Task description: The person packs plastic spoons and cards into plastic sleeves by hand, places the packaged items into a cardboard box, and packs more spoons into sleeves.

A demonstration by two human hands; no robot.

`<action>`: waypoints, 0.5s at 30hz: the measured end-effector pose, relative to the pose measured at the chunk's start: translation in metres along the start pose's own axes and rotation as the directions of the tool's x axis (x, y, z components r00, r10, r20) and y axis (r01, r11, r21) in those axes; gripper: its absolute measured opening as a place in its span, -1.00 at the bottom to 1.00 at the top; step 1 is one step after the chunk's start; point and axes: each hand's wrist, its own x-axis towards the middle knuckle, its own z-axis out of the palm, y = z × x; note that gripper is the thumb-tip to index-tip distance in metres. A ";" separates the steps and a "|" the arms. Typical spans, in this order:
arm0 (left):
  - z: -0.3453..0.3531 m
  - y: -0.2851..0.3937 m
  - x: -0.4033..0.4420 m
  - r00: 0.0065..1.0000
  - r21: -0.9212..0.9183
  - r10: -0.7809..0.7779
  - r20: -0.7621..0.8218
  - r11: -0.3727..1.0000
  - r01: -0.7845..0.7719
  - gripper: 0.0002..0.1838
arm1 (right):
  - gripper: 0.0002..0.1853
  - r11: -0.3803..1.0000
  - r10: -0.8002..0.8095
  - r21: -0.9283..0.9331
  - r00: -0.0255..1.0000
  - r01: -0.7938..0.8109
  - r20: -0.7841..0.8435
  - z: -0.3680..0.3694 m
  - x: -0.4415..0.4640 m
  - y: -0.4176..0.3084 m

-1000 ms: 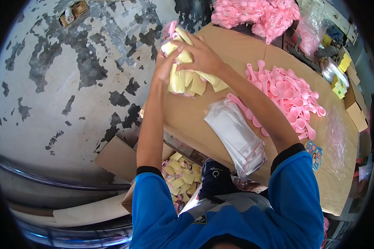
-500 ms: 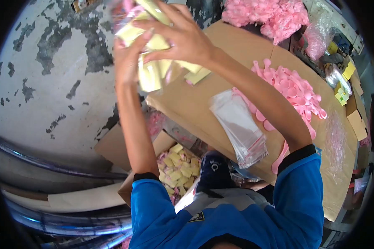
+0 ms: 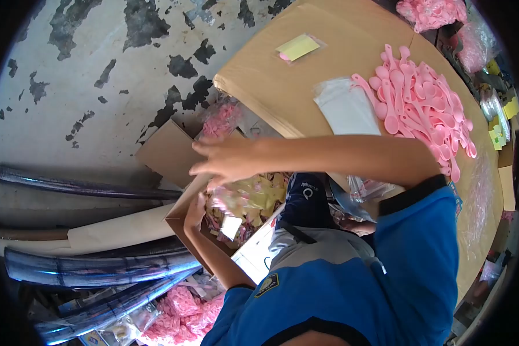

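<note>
My right hand (image 3: 230,160) is over the open cardboard box (image 3: 181,216), fingers spread and holding nothing I can see. Lower down, just inside the box's left wall, is my left hand (image 3: 195,213); its visible fingers are stretched out, and part of it is hidden. Between and below the hands, clear packets with yellow cards (image 3: 259,199) and pink pieces fill the box, some smeared by motion. One similar packet (image 3: 300,47) lies on the brown-covered table (image 3: 259,75). A stack of clear plastic bags (image 3: 346,106) is partly covered by my right forearm.
Pink spoons (image 3: 421,104) are heaped on the table's right side. Bagged pink items (image 3: 432,12) are at the back. Dark wrapped rolls (image 3: 98,268) lie on the floor at left, near a pink bundle (image 3: 181,314). Another pink bag (image 3: 222,120) sits behind the box.
Both hands have come down from above the table's far left corner to the box, and the bunch of packets they held has left them. The view has shifted too.
</note>
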 end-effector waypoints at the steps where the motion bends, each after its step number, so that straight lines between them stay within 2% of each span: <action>1: 0.006 0.009 0.008 0.998 0.127 0.015 -0.057 0.992 -0.008 -0.21 | -0.46 0.999 -0.008 0.032 0.999 0.010 -0.037 -0.031 -0.015 0.002; 2: 0.012 0.018 0.017 0.993 0.253 0.030 -0.114 0.968 0.000 -0.28 | -0.53 1.000 0.004 -0.016 0.994 -0.006 -0.113 -0.056 -0.034 0.006; 4: 0.036 0.085 0.015 0.939 0.288 0.326 -0.105 0.914 -0.285 -0.41 | -0.65 0.996 0.076 -0.030 0.976 -0.083 -0.205 -0.109 -0.075 0.006; 6: 0.078 0.175 0.010 0.765 0.214 0.586 -0.265 0.810 -0.546 -0.59 | -0.72 0.974 0.215 -0.020 0.946 -0.226 -0.243 -0.155 -0.122 -0.007; 8: 0.127 0.258 0.005 0.620 -0.013 0.760 -0.195 0.630 -0.777 -0.65 | -0.76 0.921 0.377 -0.003 0.891 -0.391 -0.252 -0.186 -0.167 -0.035; 9: 0.152 0.288 0.011 0.526 0.020 0.847 -0.083 0.529 -0.848 -0.67 | -0.77 0.883 0.463 0.031 0.855 -0.469 -0.234 -0.196 -0.187 -0.056; 10: 0.180 0.316 0.020 0.389 0.086 0.920 0.041 0.385 -0.919 -0.62 | -0.77 0.832 0.555 0.092 0.814 -0.547 -0.174 -0.202 -0.204 -0.076; 12: 0.241 0.365 0.022 0.213 0.157 0.930 0.298 0.173 -0.972 -0.54 | -0.75 0.720 0.686 0.193 0.725 -0.667 -0.054 -0.204 -0.229 -0.125; 13: 0.271 0.373 0.045 0.113 0.286 0.944 0.310 0.021 -0.958 -0.53 | -0.74 0.670 0.724 0.232 0.690 -0.705 0.007 -0.200 -0.238 -0.149; 15: 0.322 0.369 0.100 -0.078 0.522 0.930 0.359 -0.270 -0.809 -0.50 | -0.69 0.545 0.630 0.489 0.718 -0.681 0.296 -0.171 -0.264 -0.178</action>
